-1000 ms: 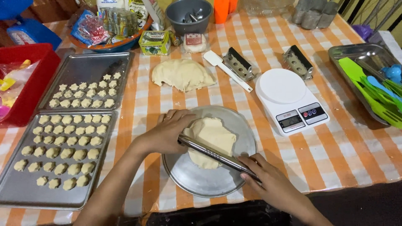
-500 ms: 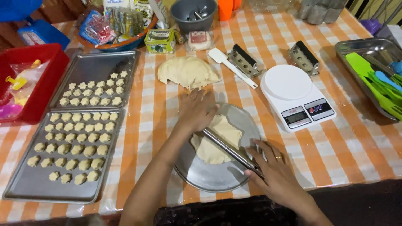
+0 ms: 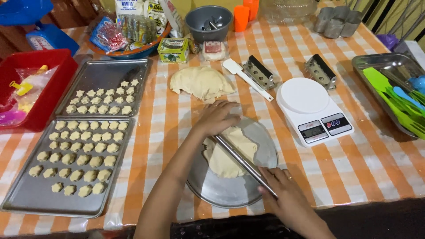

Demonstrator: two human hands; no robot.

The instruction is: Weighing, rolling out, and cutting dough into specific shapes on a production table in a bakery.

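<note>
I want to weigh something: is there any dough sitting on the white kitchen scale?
No, the white kitchen scale has a bare top; the dough lies on the round metal plate.

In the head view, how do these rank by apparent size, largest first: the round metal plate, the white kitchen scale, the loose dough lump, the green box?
1. Round metal plate, partly covered.
2. White kitchen scale.
3. Loose dough lump, close to the scale; it lies farther from the camera, so this order is unsure.
4. Green box, clearly smallest.

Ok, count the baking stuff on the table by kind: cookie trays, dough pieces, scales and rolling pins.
Cookie trays: 2
Dough pieces: 2
Scale: 1
Rolling pin: 1
Total: 6
</note>
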